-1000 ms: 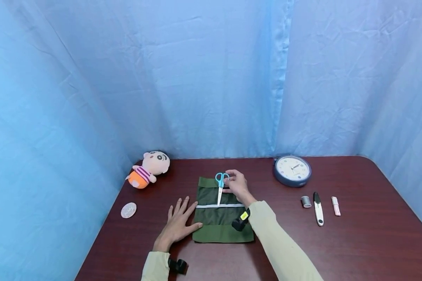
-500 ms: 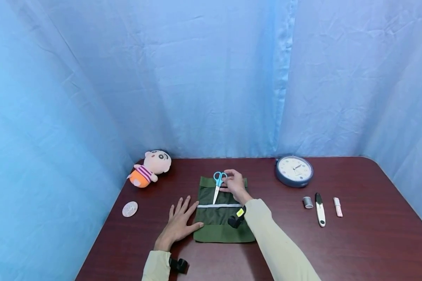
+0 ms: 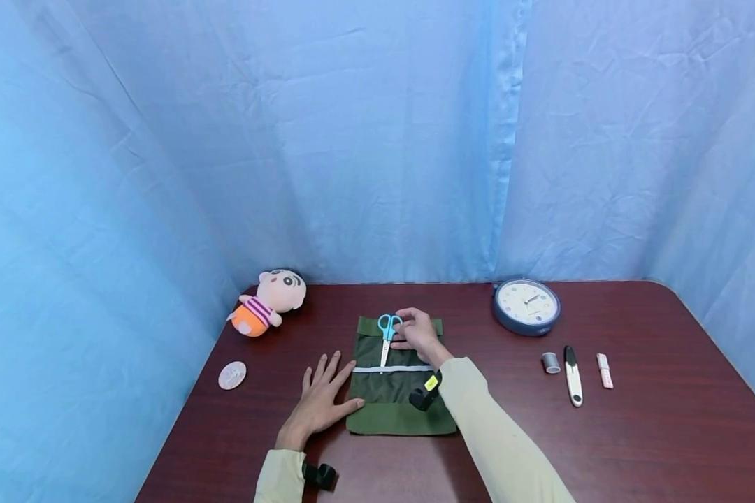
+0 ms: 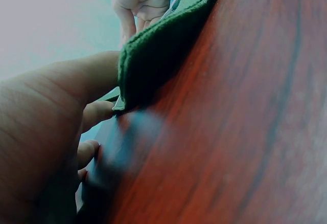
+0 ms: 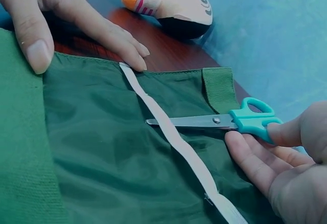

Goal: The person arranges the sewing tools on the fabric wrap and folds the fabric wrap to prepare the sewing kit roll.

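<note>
My right hand [image 3: 418, 333] pinches one loop of the turquoise-handled scissors [image 5: 250, 116] between thumb and fingers. The blades pass beneath the white elastic band [image 5: 176, 139], and their tip shows on its near side. That band runs across a green cloth pouch [image 3: 390, 388] spread flat on the table. Spread out on the pouch's left side lies my left hand [image 3: 317, 405], its thumb and index fingertip touching the cloth edge. In the left wrist view, the pouch edge [image 4: 168, 32] stands up a little beside the thumb, and part of the right hand shows behind it.
A plush doll [image 3: 267, 302] and a round pale disc [image 3: 232, 375] lie to the left. On the right are a blue-rimmed clock [image 3: 526, 307], a grey thread spool [image 3: 550, 362], a black-and-white cutter-like tool [image 3: 573, 376] and a small pink-and-white item [image 3: 605, 371]. Blue curtains stand behind the table.
My right hand has carried the scissors slightly left, then toward me. The blade tip has gone from above the elastic band to underneath it. The left hand stays in place.
</note>
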The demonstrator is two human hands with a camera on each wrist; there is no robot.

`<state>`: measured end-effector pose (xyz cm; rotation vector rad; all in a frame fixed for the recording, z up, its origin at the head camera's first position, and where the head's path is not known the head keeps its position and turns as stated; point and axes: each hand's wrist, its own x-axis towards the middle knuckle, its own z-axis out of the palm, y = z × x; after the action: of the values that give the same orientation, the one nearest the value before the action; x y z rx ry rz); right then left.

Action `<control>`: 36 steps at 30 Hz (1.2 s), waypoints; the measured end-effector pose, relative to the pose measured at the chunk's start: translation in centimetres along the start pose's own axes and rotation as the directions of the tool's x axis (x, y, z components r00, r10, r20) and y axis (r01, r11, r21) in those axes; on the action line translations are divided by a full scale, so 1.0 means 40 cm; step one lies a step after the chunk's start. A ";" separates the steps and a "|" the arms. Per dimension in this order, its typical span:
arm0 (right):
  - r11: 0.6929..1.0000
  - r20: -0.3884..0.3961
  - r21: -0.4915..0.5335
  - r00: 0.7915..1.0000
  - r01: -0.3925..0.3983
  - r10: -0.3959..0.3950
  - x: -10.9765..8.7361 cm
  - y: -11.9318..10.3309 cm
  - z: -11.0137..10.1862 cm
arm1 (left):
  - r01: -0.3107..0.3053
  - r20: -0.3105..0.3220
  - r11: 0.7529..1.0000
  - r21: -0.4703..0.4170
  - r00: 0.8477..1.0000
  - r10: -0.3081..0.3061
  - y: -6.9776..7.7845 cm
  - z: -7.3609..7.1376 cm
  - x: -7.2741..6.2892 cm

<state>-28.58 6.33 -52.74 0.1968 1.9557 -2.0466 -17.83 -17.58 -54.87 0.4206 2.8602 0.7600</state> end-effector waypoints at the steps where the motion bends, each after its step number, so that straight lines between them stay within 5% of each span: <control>1: 1.000 0.004 0.001 1.000 -0.002 0.002 -0.001 0.000 0.000 | 0.001 0.001 1.000 0.000 1.000 -0.001 0.000 0.000 0.000; 11: 0.999 0.027 -0.046 1.000 -0.009 0.010 0.000 0.008 -0.002 | -0.001 0.001 1.000 -0.008 1.000 0.001 -0.004 0.001 0.003; 21: 0.976 0.039 -0.216 0.999 0.028 -0.020 -0.011 0.002 -0.008 | 0.000 0.009 1.000 -0.006 1.000 0.000 -0.003 -0.001 0.002; 30: 0.896 0.067 -0.432 0.994 0.105 -0.085 -0.026 -0.010 -0.005 | 0.003 0.009 1.000 -0.008 1.000 -0.003 -0.003 -0.002 0.001; 36: 0.795 0.100 -0.580 0.984 0.181 -0.151 -0.035 -0.015 0.003 | -0.001 0.011 1.000 -0.016 1.000 0.001 -0.002 -0.005 -0.001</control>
<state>-27.44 6.42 -51.72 -0.1713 2.5361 -1.4039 -17.87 -17.74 -54.72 0.4229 2.8426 0.7776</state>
